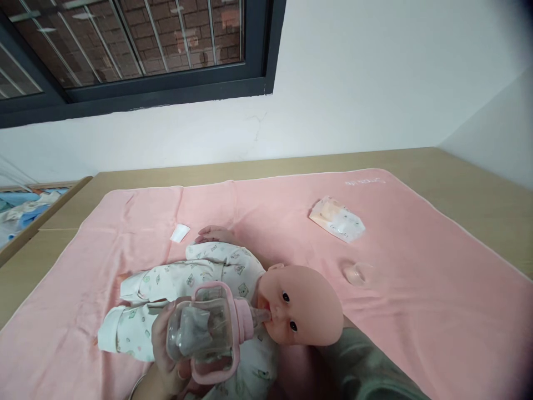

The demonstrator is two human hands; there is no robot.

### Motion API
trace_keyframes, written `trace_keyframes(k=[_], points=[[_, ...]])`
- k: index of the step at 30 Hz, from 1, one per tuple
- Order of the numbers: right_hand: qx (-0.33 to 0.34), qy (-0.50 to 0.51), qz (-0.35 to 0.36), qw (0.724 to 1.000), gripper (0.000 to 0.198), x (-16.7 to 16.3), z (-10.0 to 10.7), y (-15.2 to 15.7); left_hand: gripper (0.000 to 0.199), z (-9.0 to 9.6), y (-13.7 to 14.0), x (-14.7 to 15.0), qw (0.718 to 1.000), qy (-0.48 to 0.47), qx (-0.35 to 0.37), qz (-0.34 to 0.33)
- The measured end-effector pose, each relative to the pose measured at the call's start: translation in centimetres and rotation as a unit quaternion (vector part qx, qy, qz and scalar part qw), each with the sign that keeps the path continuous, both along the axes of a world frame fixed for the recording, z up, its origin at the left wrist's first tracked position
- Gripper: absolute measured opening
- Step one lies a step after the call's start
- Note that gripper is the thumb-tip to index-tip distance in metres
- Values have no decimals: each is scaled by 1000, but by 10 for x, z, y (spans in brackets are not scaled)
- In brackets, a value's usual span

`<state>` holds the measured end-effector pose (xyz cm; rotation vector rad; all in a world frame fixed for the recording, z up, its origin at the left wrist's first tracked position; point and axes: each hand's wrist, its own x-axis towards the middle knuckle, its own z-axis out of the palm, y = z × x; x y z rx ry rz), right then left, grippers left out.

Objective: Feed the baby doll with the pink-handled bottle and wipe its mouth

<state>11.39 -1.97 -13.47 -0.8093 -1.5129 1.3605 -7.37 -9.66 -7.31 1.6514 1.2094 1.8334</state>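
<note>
My left hand [164, 347] is wrapped round a clear baby bottle [208, 333] with pink handles and a pink collar. The bottle lies tilted sideways, its teat touching the mouth of a baby doll [306, 305]. The doll lies on its back in a white patterned outfit, head to the right. My right arm, in a dark green sleeve [366, 361], passes beneath the doll's head. Beyond the doll's far arm, the fingers of my right hand [215, 234] show, curled against its side; the palm is hidden.
A pink blanket [416, 311] covers most of the wooden surface [478, 183]. Behind the doll lie a small white piece [180, 233], a printed packet [337, 219] and a clear cap [357, 274]. A wall and a dark-framed window [166, 94] stand at the back. Cloths [29, 214] sit at far left.
</note>
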Motion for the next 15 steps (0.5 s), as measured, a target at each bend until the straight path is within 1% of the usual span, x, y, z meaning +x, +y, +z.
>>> trace_keyframes(k=[2, 4, 6, 8, 10, 12, 15], points=[[-2, -26, -30, 999, 86, -2, 2, 1, 61, 1, 0, 1, 1000, 16, 7, -16], [0, -51, -48, 998, 85, -3, 3, 1, 60, -5, -1, -2, 999, 3, 8, -38], [8, -55, -43, 998, 79, -2, 3, -1, 66, -15, -2, -7, 998, -29, -16, -57], [18, -46, -28, 998, 75, 1, 4, -2, 72, -25, -3, -11, 995, -65, -48, -58], [23, -44, -18, 999, 74, 3, 6, -2, 74, -28, -4, -12, 994, -81, -52, -55], [25, -46, -17, 999, 74, 1, 10, 0, 73, -26, -4, -9, 995, -80, -33, -57], [20, -53, -29, 998, 66, -6, 18, 5, 72, -15, -3, -3, 995, -77, -25, -56]])
